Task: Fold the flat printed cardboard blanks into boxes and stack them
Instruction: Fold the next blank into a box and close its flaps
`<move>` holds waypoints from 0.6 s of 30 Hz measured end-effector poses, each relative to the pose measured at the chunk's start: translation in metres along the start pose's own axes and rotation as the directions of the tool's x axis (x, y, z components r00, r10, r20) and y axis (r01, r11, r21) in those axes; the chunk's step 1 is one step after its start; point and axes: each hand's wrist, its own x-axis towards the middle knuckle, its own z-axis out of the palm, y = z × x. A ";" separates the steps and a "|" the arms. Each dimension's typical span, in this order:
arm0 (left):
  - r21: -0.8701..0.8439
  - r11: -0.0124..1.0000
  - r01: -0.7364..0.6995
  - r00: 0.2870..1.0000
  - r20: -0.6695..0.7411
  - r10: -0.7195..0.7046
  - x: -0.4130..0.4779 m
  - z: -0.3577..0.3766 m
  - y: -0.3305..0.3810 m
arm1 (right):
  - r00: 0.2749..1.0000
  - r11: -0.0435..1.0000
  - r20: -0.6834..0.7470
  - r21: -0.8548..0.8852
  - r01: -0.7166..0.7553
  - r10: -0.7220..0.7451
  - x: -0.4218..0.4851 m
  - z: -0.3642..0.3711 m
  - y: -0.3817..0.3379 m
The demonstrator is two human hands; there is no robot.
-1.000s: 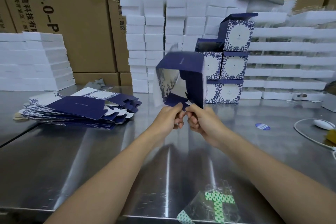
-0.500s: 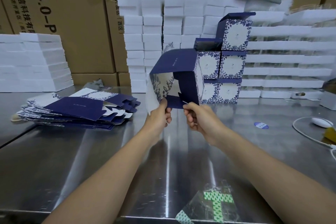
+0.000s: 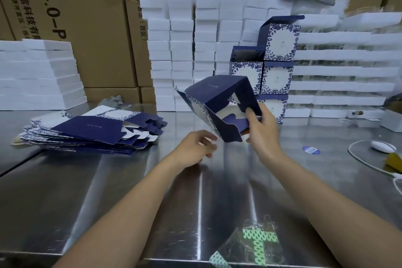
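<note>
Blanks (image 3: pixel 93 130) are lying piled flat on the steel table (image 3: pixel 65 191) at left. The left hand (image 3: pixel 195 148) is hovering blurred just below the half-folded box (image 3: pixel 219 102), fingers loose, gripping nothing. The right hand (image 3: pixel 261 130) is holding that box tilted above the table, thumb pressing its navy side panel. Finished boxes (image 3: pixel 276 76) are standing stacked behind.

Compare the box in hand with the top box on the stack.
The held box is tilted in the air in the right hand; the top stacked box stands upright on others. The held box's flaps are unfolded; the top stacked box is squared up, lid raised. Both have navy panels and leaf print.
</note>
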 end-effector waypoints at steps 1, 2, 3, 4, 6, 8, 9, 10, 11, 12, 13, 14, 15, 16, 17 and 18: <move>-0.053 0.998 0.026 0.995 -0.092 -0.031 0.002 -0.002 0.000 | 1.000 1.000 0.008 -0.009 0.010 -0.009 0.003 -0.002 0.002; -0.133 0.991 0.036 0.980 -0.188 -0.061 0.002 -0.004 0.001 | 1.000 1.000 0.011 -0.005 0.010 -0.010 0.004 -0.004 0.003; -0.225 0.974 0.027 0.958 -0.271 -0.090 0.002 -0.008 0.002 | 1.000 1.000 0.012 -0.002 0.005 -0.005 0.004 -0.005 0.004; -0.319 0.948 0.008 0.938 -0.327 -0.118 0.001 -0.012 0.004 | 1.000 1.000 0.011 -0.009 0.000 0.000 0.004 -0.004 0.005; -0.478 0.877 -0.040 0.917 -0.367 -0.157 0.001 -0.021 0.007 | 0.999 0.999 0.033 -0.052 0.001 0.000 0.004 -0.004 0.008; -0.563 0.824 -0.063 0.921 -0.350 -0.169 0.000 -0.025 0.010 | 0.996 0.994 0.092 -0.111 0.016 -0.006 0.002 -0.003 0.009; -0.573 0.817 -0.058 0.927 -0.336 -0.170 -0.001 -0.025 0.011 | 0.992 0.994 0.129 -0.108 0.028 -0.014 0.000 -0.003 0.009; -0.575 0.817 -0.050 0.933 -0.319 -0.167 -0.001 -0.024 0.012 | 0.986 0.996 0.167 -0.074 0.042 -0.030 -0.002 -0.002 0.008; -0.584 0.811 -0.043 0.938 -0.303 -0.168 -0.001 -0.024 0.012 | 0.980 0.998 0.195 -0.026 0.056 -0.050 -0.004 -0.001 0.007; -0.606 0.795 -0.039 0.943 -0.286 -0.172 -0.001 -0.023 0.010 | 0.975 0.998 0.212 0.018 0.066 -0.068 -0.005 0.001 0.006; -0.633 0.774 -0.038 0.947 -0.271 -0.175 -0.002 -0.023 0.009 | 0.971 0.996 0.223 0.049 0.074 -0.083 -0.005 0.001 0.005; -0.655 0.754 -0.037 0.950 -0.257 -0.177 -0.002 -0.023 0.008 | 0.967 0.995 0.234 0.059 0.084 -0.096 -0.004 0.001 0.005; -0.670 0.742 -0.036 0.953 -0.245 -0.176 -0.002 -0.024 0.007 | 0.961 0.994 0.254 0.045 0.100 -0.108 -0.003 0.000 0.005; -0.682 0.731 -0.032 0.956 -0.233 -0.176 -0.001 -0.026 0.006 | 0.951 0.992 0.285 0.014 0.123 -0.122 -0.002 -0.001 0.006; -0.694 0.720 -0.025 0.960 -0.218 -0.177 -0.001 -0.027 0.005 | 0.936 0.987 0.323 -0.029 0.159 -0.141 -0.001 -0.003 0.008; -0.709 0.705 -0.016 0.966 -0.193 -0.172 -0.001 -0.027 0.005 | 0.918 0.975 0.362 -0.088 0.205 -0.160 -0.001 -0.004 0.011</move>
